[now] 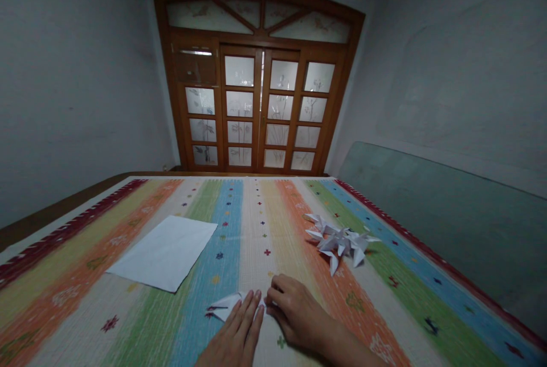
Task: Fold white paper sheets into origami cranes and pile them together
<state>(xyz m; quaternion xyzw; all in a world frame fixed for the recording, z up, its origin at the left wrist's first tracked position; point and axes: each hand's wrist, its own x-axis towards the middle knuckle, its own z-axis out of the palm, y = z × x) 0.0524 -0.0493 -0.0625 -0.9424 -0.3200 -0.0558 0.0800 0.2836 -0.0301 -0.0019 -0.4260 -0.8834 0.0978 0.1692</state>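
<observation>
A folded piece of white paper (228, 306) lies on the striped cloth near the bottom of the view, its pointed end facing left. My left hand (235, 335) rests on it with the fingers flat and close together. My right hand (294, 309) comes in from the lower right, its curled fingertips gripping the paper's right end. The two hands nearly meet and hide the paper's middle. A flat square sheet of white paper (164, 252) lies to the left, beyond both hands. Further right sits a spiky white origami assembly (339, 244).
The paper lies on a bed or table covered by a multicoloured striped cloth (256, 224) with small embroidered motifs. A large greenish glass panel (427, 207) leans against the right wall. Wooden glazed doors (258, 105) stand beyond the far edge.
</observation>
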